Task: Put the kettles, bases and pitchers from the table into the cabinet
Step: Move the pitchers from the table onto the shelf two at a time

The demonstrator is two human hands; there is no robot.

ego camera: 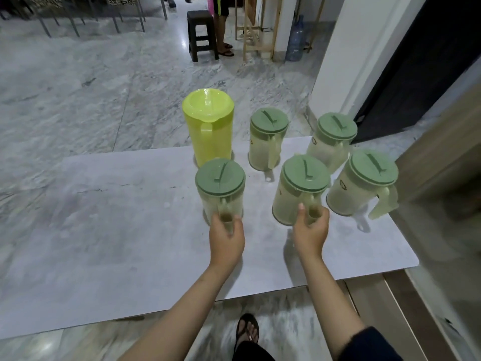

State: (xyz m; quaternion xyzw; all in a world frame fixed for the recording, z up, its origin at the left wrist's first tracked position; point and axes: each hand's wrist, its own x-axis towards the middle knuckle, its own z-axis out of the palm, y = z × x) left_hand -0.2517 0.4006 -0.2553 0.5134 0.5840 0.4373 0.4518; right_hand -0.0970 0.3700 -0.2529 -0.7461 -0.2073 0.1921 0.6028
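Several clear pitchers with green lids stand on the grey table point(117, 230). My left hand point(226, 237) is closed around the handle of the near-left pitcher point(220, 188). My right hand point(311, 229) grips the handle of the near-middle pitcher point(299, 186). Both pitchers appear to rest on the tabletop. A third green-lidded pitcher point(361, 183) stands to the right with its handle pointing at the table edge. Two more point(268, 139) point(333, 142) stand behind. A tall yellow pitcher point(209, 126) stands at the back left of the group.
A wooden cabinet side point(442, 162) rises just right of the table. Beyond the table lie marble floor, a dark stool point(201, 35), a person's legs point(223, 27), a water bottle point(295, 40) and a dark doorway point(421, 66). My sandalled foot point(247, 332) shows below the table edge.
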